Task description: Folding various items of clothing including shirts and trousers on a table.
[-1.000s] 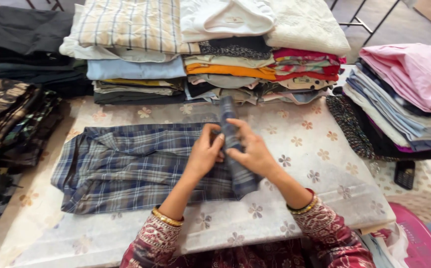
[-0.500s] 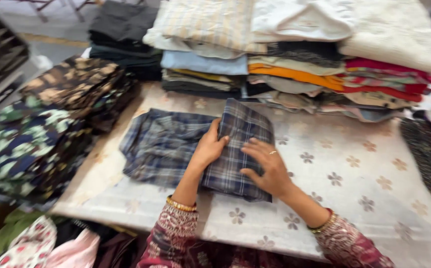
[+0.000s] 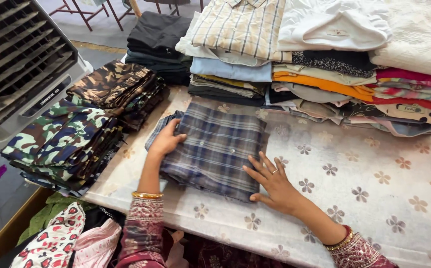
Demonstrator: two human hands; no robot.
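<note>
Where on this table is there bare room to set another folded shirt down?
The flowered cloth lies bare right of the plaid shirt and the right hand, below the back stacks. The left side is crowded: the left hand and camouflage piles fill it.

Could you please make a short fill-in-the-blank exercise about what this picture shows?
1. Both hands rest on a folded ____ shirt.
2. The right hand wears a ____ on one finger.
3. The camouflage stacks lie on the ____ side of the table.

Missing words: plaid; ring; left
</note>
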